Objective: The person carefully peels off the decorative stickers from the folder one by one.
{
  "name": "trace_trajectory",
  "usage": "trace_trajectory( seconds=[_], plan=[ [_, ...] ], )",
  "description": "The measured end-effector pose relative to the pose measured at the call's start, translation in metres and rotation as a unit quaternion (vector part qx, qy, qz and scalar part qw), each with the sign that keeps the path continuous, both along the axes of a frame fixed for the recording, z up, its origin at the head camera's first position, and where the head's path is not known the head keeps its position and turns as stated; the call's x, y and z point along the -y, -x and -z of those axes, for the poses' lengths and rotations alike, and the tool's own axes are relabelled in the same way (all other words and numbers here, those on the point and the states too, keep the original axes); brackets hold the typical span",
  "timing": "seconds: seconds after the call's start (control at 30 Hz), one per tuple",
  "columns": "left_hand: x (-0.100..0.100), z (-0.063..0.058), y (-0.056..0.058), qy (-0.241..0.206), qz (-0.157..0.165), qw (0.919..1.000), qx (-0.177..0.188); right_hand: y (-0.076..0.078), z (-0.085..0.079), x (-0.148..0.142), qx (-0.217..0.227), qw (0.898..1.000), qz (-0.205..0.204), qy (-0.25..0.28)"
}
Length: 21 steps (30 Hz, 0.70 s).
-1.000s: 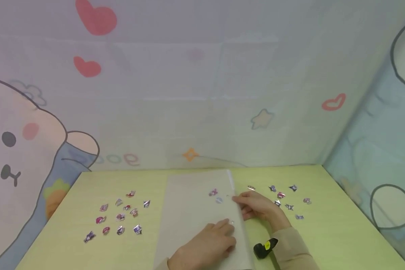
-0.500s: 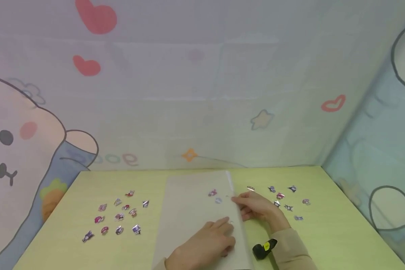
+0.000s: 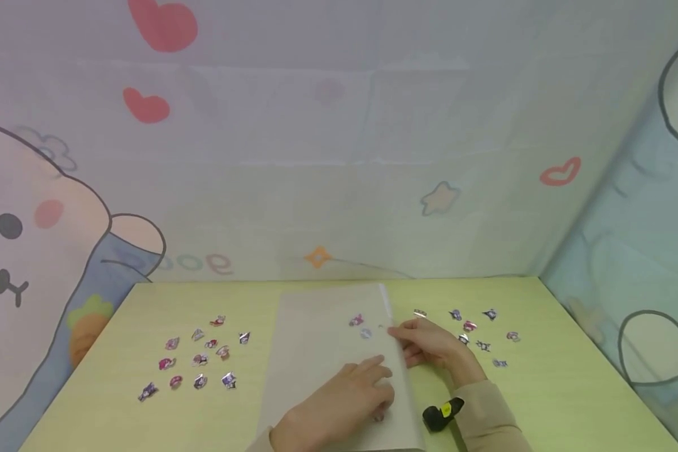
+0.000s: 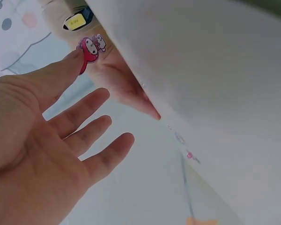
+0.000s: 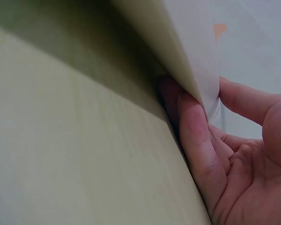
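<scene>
In the head view a white book (image 3: 311, 351) lies mid-table. Along its right edge my right hand (image 3: 429, 345) grips it, thumb on top and fingers tucked beneath, as the right wrist view shows of the book's edge (image 5: 196, 61). Above the lower part of the book is my left hand (image 3: 350, 395). A small pink character sticker (image 4: 90, 50) sits at its thumb tip; the index finger is hidden behind. Its other fingers (image 4: 110, 152) are spread and touch nothing. On the page are a pink sticker (image 3: 356, 321) and a pale round sticker (image 3: 366, 334).
Several small stickers (image 3: 200, 360) are scattered on the yellow table (image 3: 107, 414) to the left. More stickers (image 3: 483, 346) lie to the right, past my right hand. A black device with a yellow label (image 3: 443, 414) is at my right wrist. A patterned cloth (image 3: 294, 125) hangs behind.
My left fingers have shifted slightly upward in the head view. The sticker under that hand now shows more clearly. My right hand keeps its place at the book's edge.
</scene>
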<state>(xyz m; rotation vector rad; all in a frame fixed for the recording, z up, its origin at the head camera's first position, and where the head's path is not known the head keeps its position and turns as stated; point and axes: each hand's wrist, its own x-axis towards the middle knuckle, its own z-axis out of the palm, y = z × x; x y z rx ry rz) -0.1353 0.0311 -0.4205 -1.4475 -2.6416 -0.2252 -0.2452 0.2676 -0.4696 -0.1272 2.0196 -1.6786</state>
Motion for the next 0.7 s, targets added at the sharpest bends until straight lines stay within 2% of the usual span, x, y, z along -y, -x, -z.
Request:
trace_trajectory(
  seconds=[0.1, 0.3, 0.5, 0.7],
  plan=[
    [0.008, -0.005, 0.003, -0.009, -0.016, 0.9998, -0.010, 0.000, -0.002, 0.001, -0.001, 1.000, 0.000, -0.003],
    [0.030, -0.013, 0.017, -0.044, -0.065, 0.9967, 0.023, 0.000, -0.002, 0.000, -0.003, 1.000, 0.003, -0.012],
    [0.058, -0.020, 0.030, -0.084, -0.113, 0.9882, 0.061, -0.001, 0.000, -0.001, 0.002, 1.000, 0.003, -0.004],
    [0.092, -0.018, 0.045, -0.137, -0.137, 0.9792, 0.060, 0.001, 0.000, 0.001, 0.002, 1.000, 0.005, -0.006]
  ],
)
